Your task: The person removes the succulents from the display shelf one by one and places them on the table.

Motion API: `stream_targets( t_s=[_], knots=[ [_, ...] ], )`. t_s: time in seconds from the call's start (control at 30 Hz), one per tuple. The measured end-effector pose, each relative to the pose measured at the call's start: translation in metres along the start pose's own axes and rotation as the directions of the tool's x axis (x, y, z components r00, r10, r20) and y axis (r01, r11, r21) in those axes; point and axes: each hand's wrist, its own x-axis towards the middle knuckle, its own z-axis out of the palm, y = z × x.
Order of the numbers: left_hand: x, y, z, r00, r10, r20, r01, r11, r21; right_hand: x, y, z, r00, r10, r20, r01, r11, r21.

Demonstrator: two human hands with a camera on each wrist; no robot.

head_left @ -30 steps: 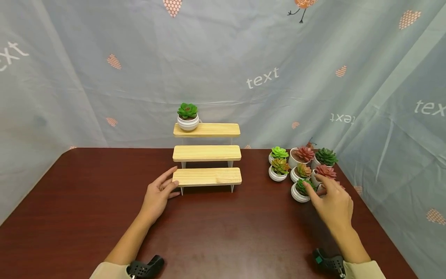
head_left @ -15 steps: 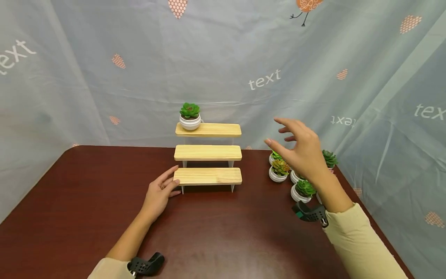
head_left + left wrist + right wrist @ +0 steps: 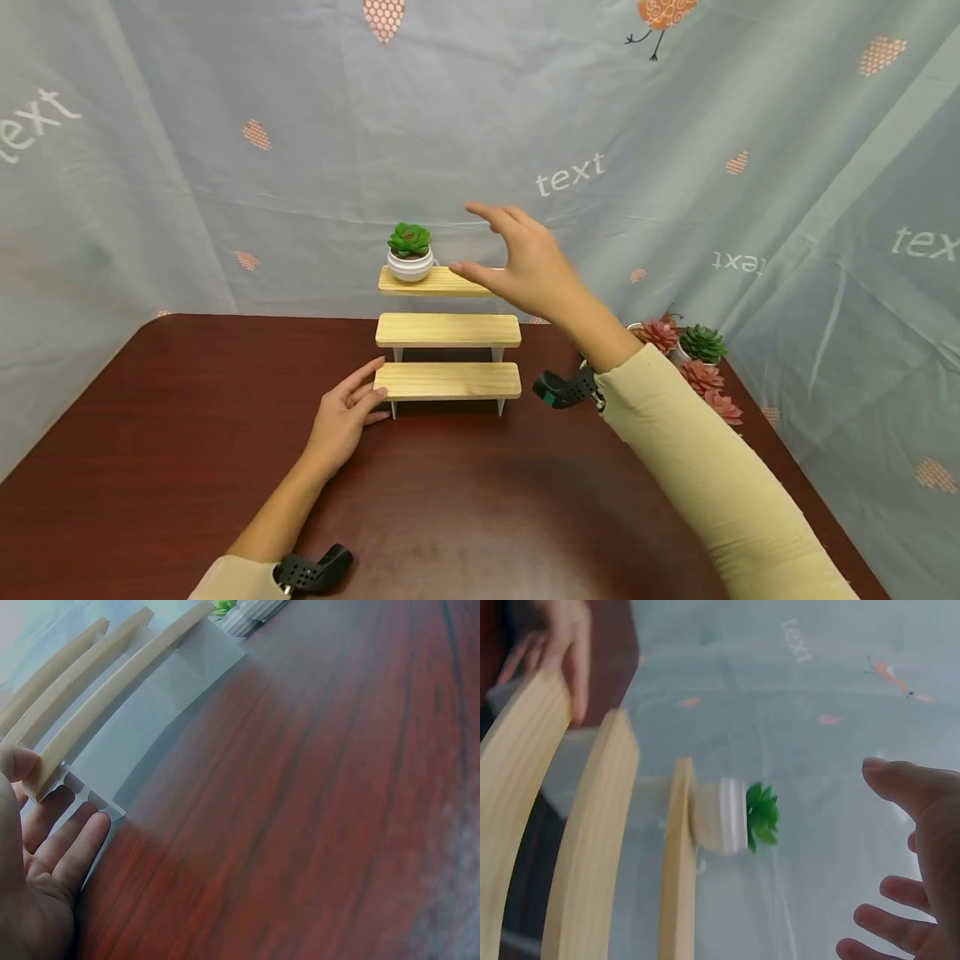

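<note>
A three-tier wooden display stand [image 3: 450,331] with clear legs stands on the table. My left hand [image 3: 339,423] grips the left end of its lowest plank, the thumb by the plank's end and the fingers at the clear leg in the left wrist view. A green succulent in a white ribbed pot [image 3: 410,252] sits upright at the left of the top plank. My right hand [image 3: 528,265] hangs over the right part of that plank, thumb and fingers spread and holding nothing. The right wrist view shows a gap between this hand and the green succulent [image 3: 762,816].
Several potted succulents, such as a dark green one [image 3: 702,343] and a red one [image 3: 702,377], stand at the table's right edge, partly behind my right sleeve [image 3: 712,467]. A grey printed curtain [image 3: 315,167] hangs behind the dark red table [image 3: 187,433].
My right hand has lifted away from the potted succulents at the right and moved left, over the stand's top tier. The left hand keeps its hold on the lowest plank.
</note>
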Motion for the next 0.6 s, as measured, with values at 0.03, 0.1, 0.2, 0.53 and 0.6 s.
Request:
stream_targets(
  t_s=[0.03,0.1,0.2,0.53,0.6],
  knots=[
    [0.001,0.0,0.001,1.0,0.0,0.002,0.0,1.0,-0.005,0.005,-0.002,0.001,1.0,0.007,0.006,-0.007,1.0,0.015],
    [0.001,-0.001,0.001,1.0,0.002,0.004,-0.002,1.0,-0.012,0.014,-0.005,0.005,1.0,0.022,0.022,-0.023,0.999,0.037],
    [0.002,0.0,0.001,1.0,0.006,0.005,-0.005,1.0,-0.018,0.027,-0.01,0.012,0.998,0.032,0.05,-0.034,0.999,0.041],
    [0.002,-0.001,-0.002,1.0,0.003,0.002,-0.002,1.0,-0.01,0.055,-0.006,0.047,0.983,0.11,0.147,-0.112,0.994,0.005],
    [0.002,-0.001,-0.001,1.0,0.004,0.003,-0.004,1.0,-0.014,0.058,-0.004,0.054,0.981,0.129,0.147,-0.134,0.991,0.019]
  ],
)
